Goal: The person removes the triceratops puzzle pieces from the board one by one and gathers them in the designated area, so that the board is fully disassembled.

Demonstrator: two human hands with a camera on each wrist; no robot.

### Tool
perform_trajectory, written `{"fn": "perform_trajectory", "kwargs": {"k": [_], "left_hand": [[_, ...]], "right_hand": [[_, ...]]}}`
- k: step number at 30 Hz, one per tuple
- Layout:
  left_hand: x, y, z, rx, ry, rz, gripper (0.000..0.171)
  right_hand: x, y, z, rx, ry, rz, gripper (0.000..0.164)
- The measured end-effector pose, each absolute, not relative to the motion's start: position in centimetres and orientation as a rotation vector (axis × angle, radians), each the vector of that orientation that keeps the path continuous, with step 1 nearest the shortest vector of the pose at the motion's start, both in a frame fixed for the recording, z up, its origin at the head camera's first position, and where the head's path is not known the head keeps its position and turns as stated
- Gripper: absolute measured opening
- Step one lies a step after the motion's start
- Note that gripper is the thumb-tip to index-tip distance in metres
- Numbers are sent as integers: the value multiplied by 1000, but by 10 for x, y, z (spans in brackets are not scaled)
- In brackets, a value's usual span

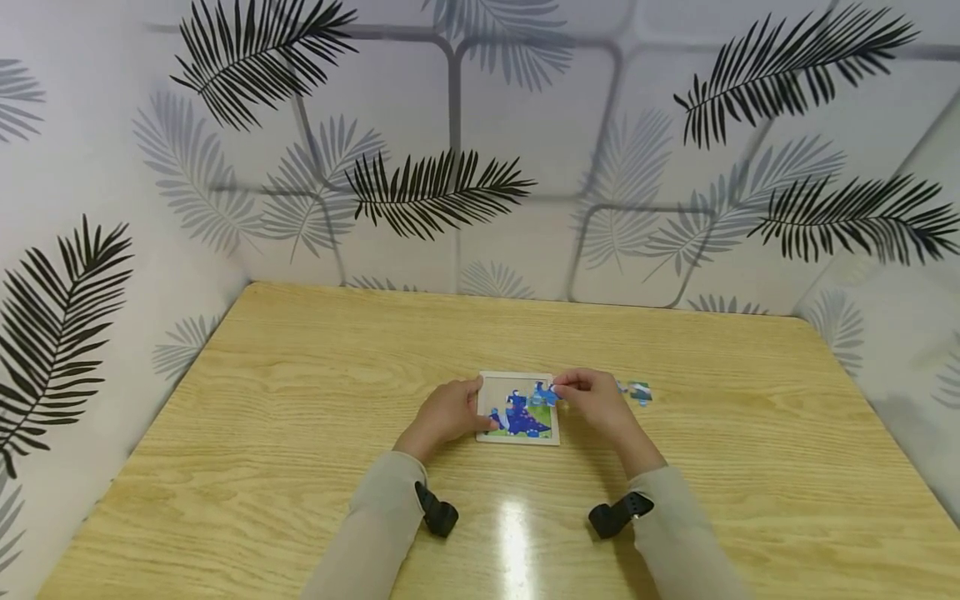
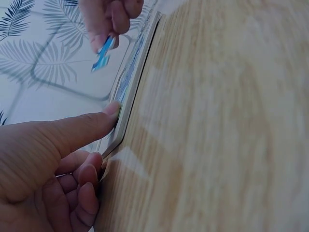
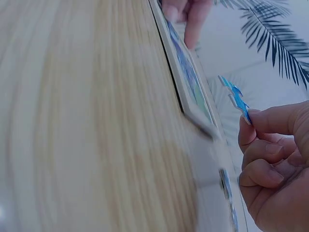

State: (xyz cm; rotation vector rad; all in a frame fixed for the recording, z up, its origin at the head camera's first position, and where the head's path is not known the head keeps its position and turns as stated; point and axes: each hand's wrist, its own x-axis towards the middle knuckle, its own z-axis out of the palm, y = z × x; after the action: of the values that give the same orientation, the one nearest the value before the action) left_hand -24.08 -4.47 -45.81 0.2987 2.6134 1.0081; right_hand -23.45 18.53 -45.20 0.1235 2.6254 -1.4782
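A small jigsaw puzzle board (image 1: 493, 393) with a pale wooden rim lies on the table. Pieces showing a purple-blue dinosaur (image 1: 522, 421) on green fill its lower and right parts, while bare wood shows at the upper left. My left hand (image 1: 448, 410) holds the board by its left side, the thumb (image 2: 91, 126) pressing on top near the lower corner. Between thumb and index finger, my right hand (image 1: 600, 402) pinches a blue jigsaw piece (image 3: 235, 98), raised above the board's upper right part. The piece appears tilted, edge-on in the right wrist view.
Just right of the right hand, loose jigsaw pieces (image 1: 640, 392) lie on the wooden table (image 1: 337, 350). A wall with leaf patterns (image 1: 442, 196) rises behind the table's far edge. Both wrists wear black camera bands (image 1: 437, 510) over light sleeves.
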Motion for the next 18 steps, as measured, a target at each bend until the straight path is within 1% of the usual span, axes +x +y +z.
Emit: {"fn": "perform_trajectory", "kwargs": {"k": [8,18], "left_hand": [[-242,-46,-459,331,2622,1008,83],[-241,-46,-456,320,2616,1012,83]], "right_hand": [[-230,216,-455,148,2675,-1405,17],[-226,227,-455,180,2736,-1334,15]]}}
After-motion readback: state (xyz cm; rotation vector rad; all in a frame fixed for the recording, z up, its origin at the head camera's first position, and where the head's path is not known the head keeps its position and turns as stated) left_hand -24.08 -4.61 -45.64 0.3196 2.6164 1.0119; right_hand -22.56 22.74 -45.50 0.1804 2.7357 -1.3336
